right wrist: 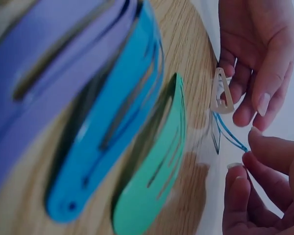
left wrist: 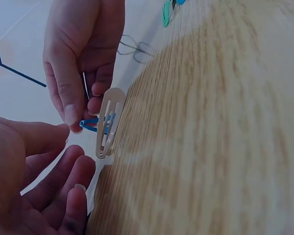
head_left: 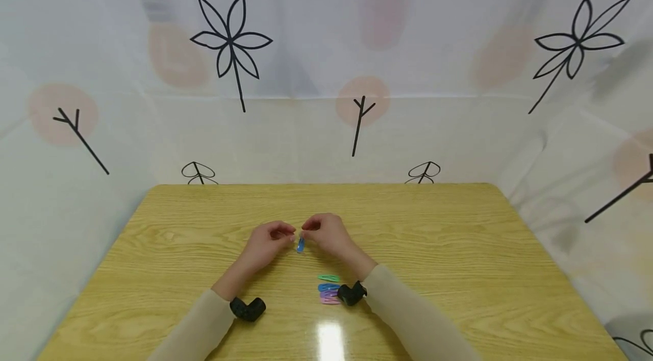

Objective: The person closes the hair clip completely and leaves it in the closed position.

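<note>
My right hand [head_left: 329, 233] pinches one end of a blue snap hair clip [head_left: 300, 244] between thumb and fingertips, over the table. In the right wrist view, a beige hair clip [right wrist: 227, 104] overlaps the other end of the blue one; it stands slanted close to the tabletop in the left wrist view. My left hand [head_left: 267, 245] is just to the left, its fingers loosely bent beside the clips. Nothing shows between its thumb and fingertips.
On the wooden table [head_left: 433, 225], nearer me, lie a green hair clip [head_left: 329, 278], another blue clip [head_left: 327, 287], and purple and pink ones [head_left: 330, 301] in a row. My right wrist's black camera [head_left: 352, 294] is beside them. A patterned cloth [head_left: 306, 140] hangs behind the table.
</note>
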The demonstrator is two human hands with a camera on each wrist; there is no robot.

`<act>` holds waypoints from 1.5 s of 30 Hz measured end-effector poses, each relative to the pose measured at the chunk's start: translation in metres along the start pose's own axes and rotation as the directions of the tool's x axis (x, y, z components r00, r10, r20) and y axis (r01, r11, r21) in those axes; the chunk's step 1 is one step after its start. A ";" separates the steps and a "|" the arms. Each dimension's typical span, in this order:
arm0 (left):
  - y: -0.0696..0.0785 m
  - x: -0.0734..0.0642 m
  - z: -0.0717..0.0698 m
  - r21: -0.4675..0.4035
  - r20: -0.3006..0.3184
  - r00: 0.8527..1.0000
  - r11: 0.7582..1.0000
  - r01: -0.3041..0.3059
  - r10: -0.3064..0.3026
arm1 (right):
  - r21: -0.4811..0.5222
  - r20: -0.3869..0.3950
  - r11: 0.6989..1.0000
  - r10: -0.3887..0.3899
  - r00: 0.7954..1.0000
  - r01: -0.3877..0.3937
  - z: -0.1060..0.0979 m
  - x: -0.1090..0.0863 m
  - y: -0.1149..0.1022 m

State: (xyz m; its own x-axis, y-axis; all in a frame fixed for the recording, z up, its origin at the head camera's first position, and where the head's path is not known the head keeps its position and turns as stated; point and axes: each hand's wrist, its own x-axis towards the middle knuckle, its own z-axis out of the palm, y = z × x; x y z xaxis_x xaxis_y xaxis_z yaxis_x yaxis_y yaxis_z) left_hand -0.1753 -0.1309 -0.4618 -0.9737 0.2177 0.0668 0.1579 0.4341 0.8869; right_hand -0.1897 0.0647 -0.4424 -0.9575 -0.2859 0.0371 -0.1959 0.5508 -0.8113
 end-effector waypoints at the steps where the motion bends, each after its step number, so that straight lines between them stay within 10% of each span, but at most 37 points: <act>1: 0.000 0.000 0.000 -0.002 0.002 1.000 1.000 0.005 -0.005 | -0.010 -0.001 1.000 0.009 1.000 -0.009 0.001 0.000 -0.001; 17: 0.003 0.000 0.002 -0.005 0.036 0.998 0.998 0.055 -0.055 | 0.052 -0.076 0.998 0.024 0.997 -0.020 -0.002 -0.001 0.000; 45: 0.027 -0.003 0.003 -0.008 -0.004 0.997 0.997 -0.075 0.075 | 0.351 -0.185 0.936 0.059 0.981 0.010 -0.012 -0.014 0.000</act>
State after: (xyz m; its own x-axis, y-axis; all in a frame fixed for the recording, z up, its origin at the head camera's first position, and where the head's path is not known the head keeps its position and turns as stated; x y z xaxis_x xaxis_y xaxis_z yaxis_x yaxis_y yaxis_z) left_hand -0.1680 -0.1170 -0.4395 -0.9598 0.2461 0.1348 0.2290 0.4094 0.8831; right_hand -0.1788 0.0777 -0.4361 -0.9899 -0.1034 0.0967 -0.1189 0.2373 -0.9641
